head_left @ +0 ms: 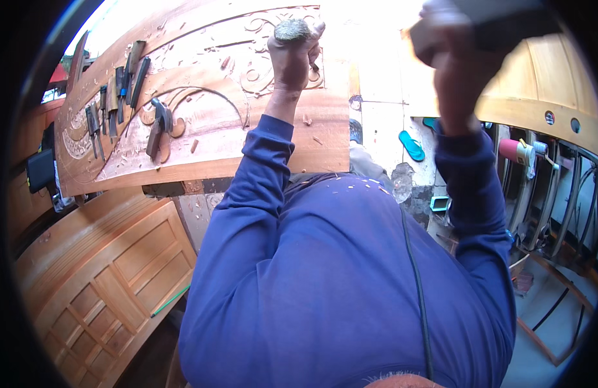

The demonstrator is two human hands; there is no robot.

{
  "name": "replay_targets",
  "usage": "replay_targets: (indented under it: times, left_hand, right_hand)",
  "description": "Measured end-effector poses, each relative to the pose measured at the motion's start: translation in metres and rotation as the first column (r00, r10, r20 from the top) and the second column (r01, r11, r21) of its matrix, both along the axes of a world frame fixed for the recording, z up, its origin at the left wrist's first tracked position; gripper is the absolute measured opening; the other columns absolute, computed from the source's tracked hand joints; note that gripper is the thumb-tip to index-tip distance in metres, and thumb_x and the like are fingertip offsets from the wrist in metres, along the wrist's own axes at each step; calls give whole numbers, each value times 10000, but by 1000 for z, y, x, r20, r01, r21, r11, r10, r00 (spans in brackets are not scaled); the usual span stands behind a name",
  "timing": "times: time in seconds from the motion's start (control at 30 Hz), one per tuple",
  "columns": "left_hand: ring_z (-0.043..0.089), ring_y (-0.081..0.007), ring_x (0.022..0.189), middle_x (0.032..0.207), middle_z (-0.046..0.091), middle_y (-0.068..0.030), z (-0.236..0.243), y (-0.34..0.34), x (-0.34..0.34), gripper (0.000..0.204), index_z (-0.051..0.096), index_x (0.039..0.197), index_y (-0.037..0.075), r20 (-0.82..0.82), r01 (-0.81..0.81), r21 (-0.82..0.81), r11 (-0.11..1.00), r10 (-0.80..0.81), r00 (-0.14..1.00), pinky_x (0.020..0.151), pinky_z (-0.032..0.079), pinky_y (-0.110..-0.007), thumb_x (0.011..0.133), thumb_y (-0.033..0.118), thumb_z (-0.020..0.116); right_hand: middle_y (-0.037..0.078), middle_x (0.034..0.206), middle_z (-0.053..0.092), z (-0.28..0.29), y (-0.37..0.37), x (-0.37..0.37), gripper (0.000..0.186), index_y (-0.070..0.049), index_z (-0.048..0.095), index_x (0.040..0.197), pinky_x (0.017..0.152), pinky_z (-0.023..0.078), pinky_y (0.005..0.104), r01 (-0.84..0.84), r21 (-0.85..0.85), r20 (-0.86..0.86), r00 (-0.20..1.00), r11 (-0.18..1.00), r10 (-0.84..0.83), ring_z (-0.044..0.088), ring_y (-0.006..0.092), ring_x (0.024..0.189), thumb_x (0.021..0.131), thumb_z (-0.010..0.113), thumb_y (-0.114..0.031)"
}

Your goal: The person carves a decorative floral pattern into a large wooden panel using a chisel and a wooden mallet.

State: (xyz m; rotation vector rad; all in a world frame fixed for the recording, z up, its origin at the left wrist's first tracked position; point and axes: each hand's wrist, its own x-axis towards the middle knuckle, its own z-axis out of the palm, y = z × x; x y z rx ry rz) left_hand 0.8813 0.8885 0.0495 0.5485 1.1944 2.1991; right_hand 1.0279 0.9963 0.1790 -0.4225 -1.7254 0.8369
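Observation:
My left hand is closed around an upright chisel over the wooden panel. Only the frayed, battered top of the chisel's handle shows; its blade is hidden beneath the fist. Carved scrolls in the panel lie beside that hand. Raised to the right, my right hand grips a dark, blocky mallet, smeared by motion and apart from the chisel. Wood chips are scattered over the panel.
Several chisels and a hammer lie on the panel's left part. A panelled wooden door stands at lower left, with a green stick on it. Turquoise slippers are on the floor; a pale wooden board is at right.

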Motion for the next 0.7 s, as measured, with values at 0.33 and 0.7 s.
replay_targets:
  times: [0.33, 0.7]
  left_hand:
    - [606, -74, 580, 643, 651, 5, -6, -3, 3, 142, 704, 759, 62, -184, -71, -73, 995, 57, 981, 537, 477, -244, 887, 66, 767]
    - [356, -59, 465, 571, 430, 56, -13, 9, -17, 313, 545, 701, 125, -29, 50, 58, 997, -49, 998, 440, 269, -259, 912, 37, 759]
  right_hand:
    - [77, 1128, 694, -36, 2, 40, 892, -326, 490, 1541, 803, 635, 410, -316, 393, 795, 589, 864, -147, 719, 310, 962, 760, 754, 14]
    - [80, 1466, 613, -99, -39, 126, 895, -133, 383, 1609, 1024, 540, 313, 55, -346, 410, 907, 937, 98, 644, 154, 1228, 819, 776, 18]
